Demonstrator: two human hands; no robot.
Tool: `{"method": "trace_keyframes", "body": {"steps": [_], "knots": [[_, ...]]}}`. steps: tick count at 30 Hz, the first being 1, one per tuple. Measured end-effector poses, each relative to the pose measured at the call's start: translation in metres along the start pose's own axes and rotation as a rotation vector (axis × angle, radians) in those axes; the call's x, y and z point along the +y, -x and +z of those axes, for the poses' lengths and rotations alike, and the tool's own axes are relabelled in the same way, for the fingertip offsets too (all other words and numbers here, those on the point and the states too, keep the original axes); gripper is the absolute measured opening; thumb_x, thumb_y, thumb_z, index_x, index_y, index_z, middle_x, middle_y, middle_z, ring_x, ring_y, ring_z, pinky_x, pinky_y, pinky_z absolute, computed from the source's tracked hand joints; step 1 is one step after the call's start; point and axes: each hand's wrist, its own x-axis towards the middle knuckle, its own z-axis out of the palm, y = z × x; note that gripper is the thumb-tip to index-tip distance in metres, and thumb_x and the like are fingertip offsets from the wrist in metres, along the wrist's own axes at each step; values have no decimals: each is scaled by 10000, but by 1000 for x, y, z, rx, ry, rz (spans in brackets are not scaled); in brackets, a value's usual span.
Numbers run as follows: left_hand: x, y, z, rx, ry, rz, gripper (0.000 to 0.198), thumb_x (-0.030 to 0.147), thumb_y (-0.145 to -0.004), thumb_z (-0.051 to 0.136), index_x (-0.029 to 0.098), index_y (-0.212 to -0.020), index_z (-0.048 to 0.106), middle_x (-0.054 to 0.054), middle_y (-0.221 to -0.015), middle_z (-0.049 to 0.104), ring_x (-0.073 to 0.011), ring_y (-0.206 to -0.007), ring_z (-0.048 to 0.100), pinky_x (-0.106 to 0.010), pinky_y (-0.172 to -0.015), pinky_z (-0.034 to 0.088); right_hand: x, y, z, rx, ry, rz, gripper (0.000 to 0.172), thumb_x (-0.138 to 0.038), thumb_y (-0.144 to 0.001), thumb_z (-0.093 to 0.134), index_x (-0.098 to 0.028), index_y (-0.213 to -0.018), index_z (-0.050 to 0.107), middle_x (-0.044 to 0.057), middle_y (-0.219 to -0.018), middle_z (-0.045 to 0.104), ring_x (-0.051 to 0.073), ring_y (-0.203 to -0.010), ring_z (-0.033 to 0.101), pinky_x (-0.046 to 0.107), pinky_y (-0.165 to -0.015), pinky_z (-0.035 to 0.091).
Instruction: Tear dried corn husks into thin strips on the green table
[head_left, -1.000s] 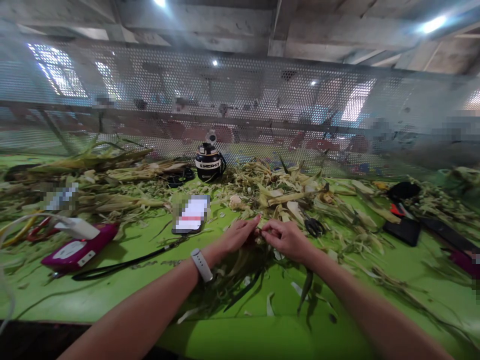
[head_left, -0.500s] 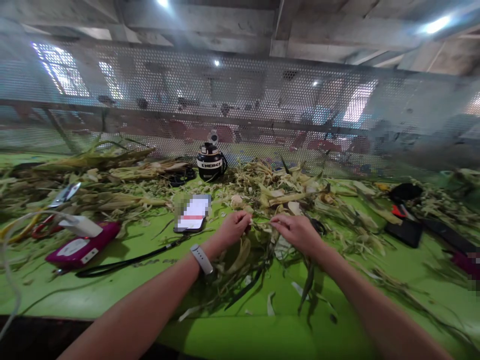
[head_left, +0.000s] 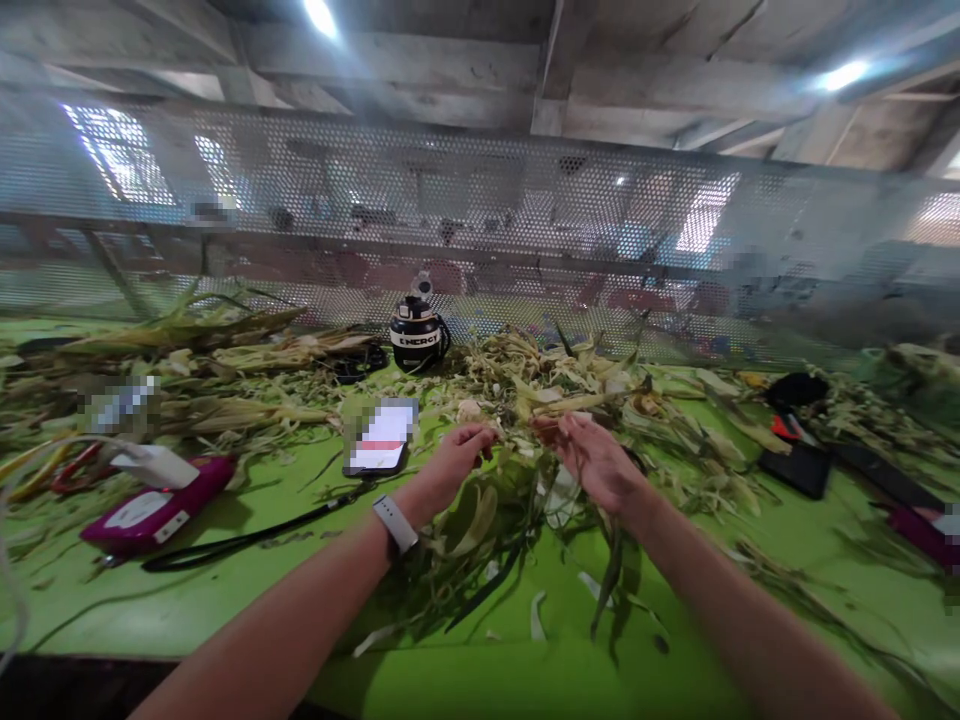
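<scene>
My left hand [head_left: 457, 458] is closed, with thumb and fingertips pinched together just above a heap of dry corn husk strips [head_left: 480, 515] on the green table [head_left: 585, 655]. What sits in the pinch, if anything, is too small to make out. Across a small gap, my right hand [head_left: 600, 465] is turned partly palm up, its fingers stretched out and apart. A pale piece of husk [head_left: 559, 500] lies below it. A pale round lump [head_left: 469, 410] rests just beyond my left fingers. Around my left wrist is a watch with a light band [head_left: 395, 522].
A phone [head_left: 382, 440] with its screen lit lies left of my hands. Further left is a magenta device [head_left: 161, 508] with a white plug [head_left: 159, 465]. A black jug [head_left: 416, 338] stands before the perforated panel [head_left: 480, 200]. Husks cover the back. A dark flat object [head_left: 796, 472] lies right.
My right hand has turned palm up and its fingers have spread from a pinch, moving slightly away from my left hand. The left stays pinched. The view has tilted up a little.
</scene>
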Motion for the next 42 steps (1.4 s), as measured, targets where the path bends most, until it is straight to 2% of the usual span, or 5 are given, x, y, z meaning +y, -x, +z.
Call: {"method": "trace_keyframes", "body": {"steps": [9,17,32,37,42], "knots": [[11,11,6,-188,380,-207,198,280,-665,642,141,-627,506,74,-516,423,-14,-389,264,-155,-391,218,10,5,13,-139,-237,160,406,-424,-700,721,-202,-597,396,-81,-499,346,87,-531,434,234,-628,426],[14,17,11,-199,184,-155,311,369,-666,667,158,-606,446,52,-599,442,-36,-475,318,-163,-432,239,-1,7,11,-128,11,88,442,-493,-709,695,-199,-614,379,-82,-514,321,76,-498,341,224,-486,277],[8,15,12,-234,165,-227,483,530,-783,496,178,-464,415,29,-399,404,-62,-339,337,-209,-359,209,-9,20,18,-178,55,52,368,-470,-796,615,-199,-647,415,-82,-513,346,68,-460,304,240,-521,339],[7,20,11,-599,17,-514,725,727,-788,266,148,-489,586,-76,-423,542,-126,-368,455,-237,-374,269,-12,21,19,-172,122,3,389,-490,-822,572,-207,-617,400,-80,-500,342,77,-467,325,250,-576,389],[2,24,15,-565,166,-392,318,461,-781,574,172,-717,689,-58,-638,650,-142,-520,542,-249,-502,392,-17,25,21,-328,344,21,369,-511,-837,529,-196,-663,447,-48,-563,471,90,-512,455,226,-514,374]]}}
